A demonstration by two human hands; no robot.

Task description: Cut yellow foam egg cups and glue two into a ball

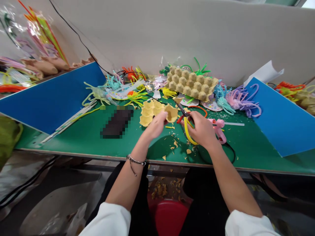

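My left hand [157, 125] pinches a single cut cup of egg carton [171, 113], its hollow side facing me. Just behind that hand, a yellowish piece of egg carton [147, 111] with several cups lies on the green table. My right hand [200, 127] is wrapped round scissors [182, 109], whose blades point up and left, close to the cup's right edge. Beneath the right hand hangs a yellow loop [189, 132], which may be a scissor handle or a pipe cleaner. Small carton scraps [175, 143] are scattered below both hands.
A pink glue gun [220, 131] lies right of my right hand. Behind stands a larger egg carton [190, 83] among pipe-cleaner bundles [242, 100]. Blue panels [56, 95] flank both sides. A dark pixelated object [118, 122] lies left. A red stool or tub [169, 216] is below.
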